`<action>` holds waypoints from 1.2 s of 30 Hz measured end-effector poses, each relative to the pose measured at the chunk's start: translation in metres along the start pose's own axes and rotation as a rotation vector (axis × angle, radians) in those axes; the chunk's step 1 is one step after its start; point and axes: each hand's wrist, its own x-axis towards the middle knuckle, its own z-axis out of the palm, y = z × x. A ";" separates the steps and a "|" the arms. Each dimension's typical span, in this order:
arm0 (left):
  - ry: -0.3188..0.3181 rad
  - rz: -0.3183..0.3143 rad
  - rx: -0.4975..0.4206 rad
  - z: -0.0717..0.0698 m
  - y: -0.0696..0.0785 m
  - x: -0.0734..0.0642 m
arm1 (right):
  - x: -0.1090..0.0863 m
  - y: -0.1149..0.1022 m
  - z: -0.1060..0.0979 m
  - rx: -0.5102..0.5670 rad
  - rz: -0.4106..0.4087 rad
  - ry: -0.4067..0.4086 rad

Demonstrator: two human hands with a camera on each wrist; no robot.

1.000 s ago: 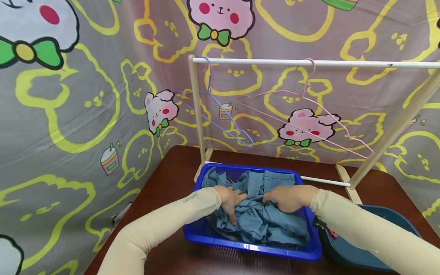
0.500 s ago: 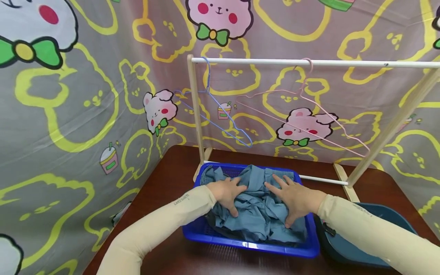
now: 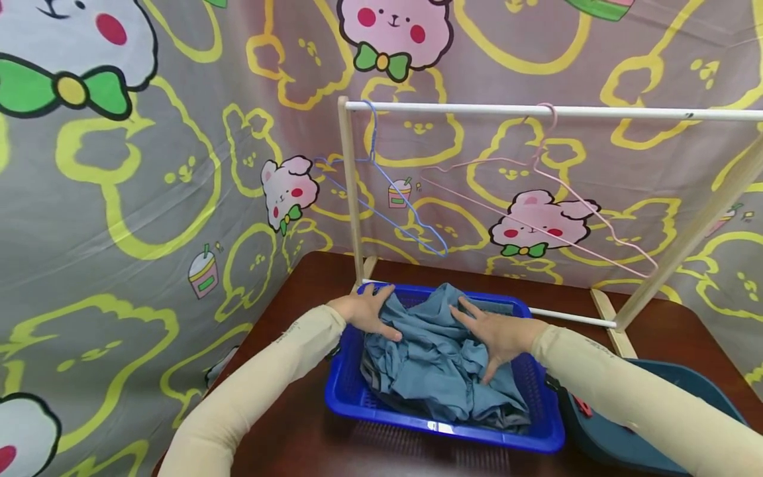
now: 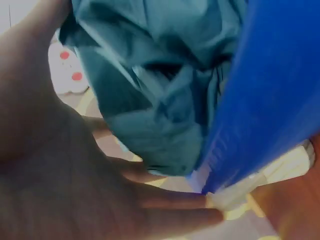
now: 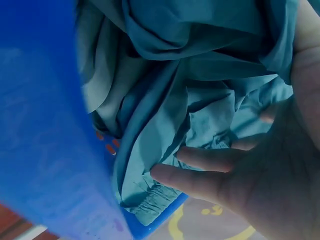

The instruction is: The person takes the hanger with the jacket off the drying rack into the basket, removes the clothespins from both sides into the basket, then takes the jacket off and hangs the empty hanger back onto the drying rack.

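Note:
A crumpled teal-blue garment (image 3: pixel 432 354) lies heaped in a blue plastic basket (image 3: pixel 441 429); darker grey-blue cloth shows beneath its front edge. An elastic, gathered cuff (image 5: pixel 152 202) of the garment shows in the right wrist view. My left hand (image 3: pixel 365 314) is spread over the basket's back left corner, beside the cloth (image 4: pixel 155 110), holding nothing. Over the right part of the heap, my right hand (image 3: pixel 499 336) has its fingers spread. Its fingertips (image 5: pixel 162 172) look close against the cloth; whether they press on it, I cannot tell.
Behind the basket stands a rack with a white rail (image 3: pixel 453 107) and wooden posts. From the rail hang a blue hanger (image 3: pixel 396 192) and a pink hanger (image 3: pixel 572 192). A dark teal tub (image 3: pixel 703 391) sits at the right, partly under my right forearm. The brown table (image 3: pixel 286 311) carries everything.
My right hand lifted off the cloth and spread its fingers. My left hand moved back and left to the basket's corner. The garment looks looser and shifted.

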 end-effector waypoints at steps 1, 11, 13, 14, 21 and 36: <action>-0.011 0.022 0.005 0.002 0.001 0.000 | 0.002 0.000 0.000 0.003 -0.007 -0.013; -0.145 0.114 0.079 0.023 0.040 0.004 | 0.018 -0.011 0.001 -0.141 0.045 -0.153; -0.154 0.092 0.128 0.028 0.047 0.006 | 0.020 -0.013 0.003 -0.167 0.049 -0.169; -0.157 0.081 0.148 0.031 0.051 0.007 | 0.021 -0.014 0.004 -0.178 0.058 -0.179; -0.171 0.031 0.236 0.043 0.070 0.020 | 0.028 -0.018 0.010 -0.205 0.112 -0.215; -0.165 0.006 0.352 0.057 0.073 0.034 | -0.003 -0.029 -0.005 0.047 0.216 -0.288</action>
